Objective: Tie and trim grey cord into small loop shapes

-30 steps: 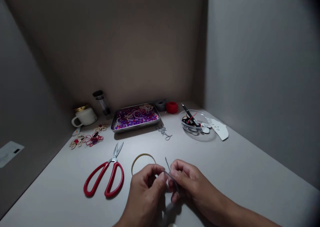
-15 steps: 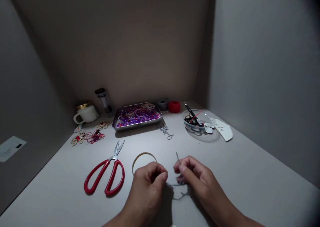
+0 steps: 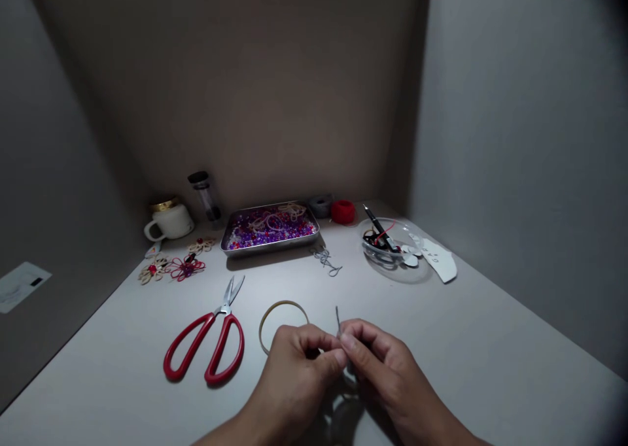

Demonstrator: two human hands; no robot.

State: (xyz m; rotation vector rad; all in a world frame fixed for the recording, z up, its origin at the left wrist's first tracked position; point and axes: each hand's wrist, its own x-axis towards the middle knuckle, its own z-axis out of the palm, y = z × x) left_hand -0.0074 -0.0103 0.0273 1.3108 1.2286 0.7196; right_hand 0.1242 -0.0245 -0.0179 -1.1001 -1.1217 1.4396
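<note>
Close together at the front of the table, my left hand (image 3: 304, 371) and my right hand (image 3: 380, 364) meet at their fingertips. A thin grey cord (image 3: 337, 316) is pinched in my right hand, its short end sticking up past the thumb. My left thumb and forefinger are closed at the same spot, on the cord as far as I can see; the exact grip is hidden. Blurred cord loops hang beneath the fingers. Just behind my left hand lies a thin gold-coloured ring (image 3: 283, 303). Red-handled scissors (image 3: 224, 335) rest to the left, blades slightly apart.
A metal tray (image 3: 269, 244) of purple and red beads stands at the back, beside grey cord (image 3: 320, 205) and red cord (image 3: 343, 212) rolls. Cord flowers (image 3: 186, 267) and a white mug (image 3: 171, 222) are left. A clear dish (image 3: 392, 269) with a pen (image 3: 380, 225) sits right.
My hands have come together; the left moved right and the right moved slightly left until the fingertips met. The upright cord end shifted left with my right hand.
</note>
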